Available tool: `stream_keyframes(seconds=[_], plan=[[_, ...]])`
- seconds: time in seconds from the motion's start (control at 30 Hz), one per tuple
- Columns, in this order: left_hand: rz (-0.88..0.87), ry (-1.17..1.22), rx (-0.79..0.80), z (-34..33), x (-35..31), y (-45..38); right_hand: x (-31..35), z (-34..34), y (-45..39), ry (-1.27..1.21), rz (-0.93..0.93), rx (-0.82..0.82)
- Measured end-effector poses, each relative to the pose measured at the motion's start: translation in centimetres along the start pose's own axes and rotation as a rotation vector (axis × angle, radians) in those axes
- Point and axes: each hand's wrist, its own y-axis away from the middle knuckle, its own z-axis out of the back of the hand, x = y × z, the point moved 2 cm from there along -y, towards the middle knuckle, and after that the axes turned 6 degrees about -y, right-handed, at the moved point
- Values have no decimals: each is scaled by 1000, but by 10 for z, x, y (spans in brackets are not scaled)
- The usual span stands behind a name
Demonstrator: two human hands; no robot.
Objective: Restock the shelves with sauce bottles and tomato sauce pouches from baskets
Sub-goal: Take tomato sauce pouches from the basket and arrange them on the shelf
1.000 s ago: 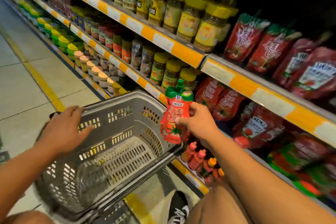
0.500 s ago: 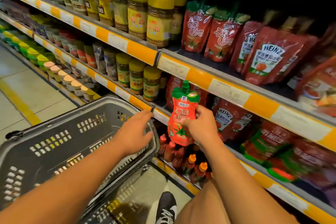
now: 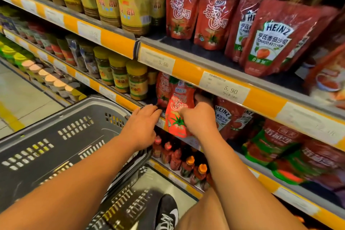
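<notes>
— At the middle shelf [image 3: 119, 100], where were the hands?

— Both arms reached forward over the grey basket [image 3: 56, 136]. The right hand [image 3: 197, 117] was knuckles-up, fingers curled round the right edge of a red tomato sauce pouch [image 3: 176, 115], grasping it. The left hand [image 3: 144, 123] lay just beside the pouch on its left, fingers stretched nearly straight toward the shelf lip, gripping nothing.

— And the pouch itself?

— It stood upright at the front of that shelf, its top tucked under the orange price rail [image 3: 186, 74] of the shelf above, its bottom hanging past the shelf edge. It was glossy red with pale lettering and a tomato with green leaves printed low on the front. A matching pouch [image 3: 162, 89] stood just behind it to the left, and Heinz ketchup pouches [image 3: 224, 117] stood to its right.

— Anything below?

— Small sauce bottles [image 3: 175, 157] with red and orange caps stood on the bottom shelf, under the hands.
</notes>
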Motion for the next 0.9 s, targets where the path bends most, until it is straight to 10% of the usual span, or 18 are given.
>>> stream_keyframes(seconds=[0.9], plan=[[28, 43, -81, -7, -10, 2, 9, -31, -9, -150, 63, -189]])
